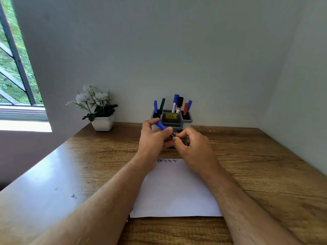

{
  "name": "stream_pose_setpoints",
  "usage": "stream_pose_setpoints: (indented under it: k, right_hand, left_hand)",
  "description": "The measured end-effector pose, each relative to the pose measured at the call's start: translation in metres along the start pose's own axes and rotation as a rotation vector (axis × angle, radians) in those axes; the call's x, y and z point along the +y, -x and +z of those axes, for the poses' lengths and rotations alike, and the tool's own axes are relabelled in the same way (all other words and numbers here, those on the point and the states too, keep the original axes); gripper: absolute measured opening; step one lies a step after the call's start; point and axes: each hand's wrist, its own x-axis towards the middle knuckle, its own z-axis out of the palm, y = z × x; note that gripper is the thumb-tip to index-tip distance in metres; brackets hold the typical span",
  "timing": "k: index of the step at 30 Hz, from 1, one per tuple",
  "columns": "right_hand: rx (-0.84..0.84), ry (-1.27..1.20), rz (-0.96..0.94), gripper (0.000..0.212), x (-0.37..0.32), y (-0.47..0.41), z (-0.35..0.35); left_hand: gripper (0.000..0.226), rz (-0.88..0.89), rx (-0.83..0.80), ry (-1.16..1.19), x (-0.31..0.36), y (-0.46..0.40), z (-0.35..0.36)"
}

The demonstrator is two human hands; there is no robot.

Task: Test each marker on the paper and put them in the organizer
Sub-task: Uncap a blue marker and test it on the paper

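From the head camera we read "49.00" on the organizer's (171, 119) yellow label (171, 116). In front of it, above the desk (247, 156), our left hand (152, 138) pinches a blue marker (161, 125), its long axis slanting from upper left to lower right. Our right hand (192, 145) pinches its dark lower end. The paper (175, 191) carries a row of scribbles (167, 160).

Organizer (171, 119) behind paper (175, 190); plant (96, 106) left of organizer.

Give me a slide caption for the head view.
Both hands, left hand and right hand, grip a blue marker before the organizer.
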Motion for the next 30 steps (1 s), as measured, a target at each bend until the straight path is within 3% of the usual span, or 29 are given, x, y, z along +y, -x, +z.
stream_pose_setpoints:
  k: [4,8,13,16,24,30]
  right_hand:
    - [0.089,0.093,-0.047,0.017,-0.001,-0.003,-0.002]
    - [0.248,0.071,0.082,0.02,0.004,-0.006,-0.007]
    - [0.074,0.115,0.197,0.031,0.008,-0.003,-0.004]
    - [-0.113,0.291,0.214,0.032,0.006,-0.007,-0.004]
    - [-0.284,0.353,0.277,0.023,0.004,-0.012,-0.003]
    - [-0.22,0.269,0.295,0.021,0.005,-0.011,-0.002]
  left_hand:
    - [0.054,0.227,0.045,-0.299,0.006,0.0,0.0]
    - [0.057,0.501,0.072,-0.529,0.015,0.005,0.006]
    - [0.056,0.684,0.089,-0.589,0.038,-0.003,0.031]
    - [0.053,0.786,0.122,-0.617,0.056,-0.019,0.051]
    - [0.045,0.784,0.192,-0.676,0.052,-0.062,0.087]
    - [0.049,0.73,0.114,-0.961,0.025,-0.077,0.083]
